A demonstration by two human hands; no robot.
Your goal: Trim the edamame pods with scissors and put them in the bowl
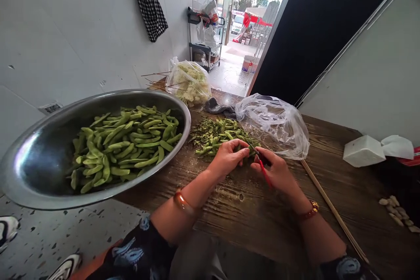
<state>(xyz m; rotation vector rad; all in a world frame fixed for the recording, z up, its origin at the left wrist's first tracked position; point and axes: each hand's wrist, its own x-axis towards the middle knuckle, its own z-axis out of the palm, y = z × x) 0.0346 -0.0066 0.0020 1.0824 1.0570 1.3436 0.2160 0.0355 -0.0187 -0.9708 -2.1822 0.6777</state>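
My right hand [278,173] grips red-handled scissors [263,169], whose dark blades point up and left toward my other hand. Fingers pinched together, my left hand [227,157] is close to the blades; what it holds is hidden by the fingers. Just beyond both hands lies a heap of green soybean pods and trimmed bits [219,132] on the wooden table [210,210]. To the left, a large steel basin [187,118] contains many green soybean pods [126,146].
Behind the heap are a bag of cauliflower [192,82], a dark cloth [220,108] and a clear plastic bag [277,124]. A wooden stick [333,210] lies right of my right arm. Tissues [364,152] and pale stones [395,210] are at the right. A cart [205,46] stands by the doorway.
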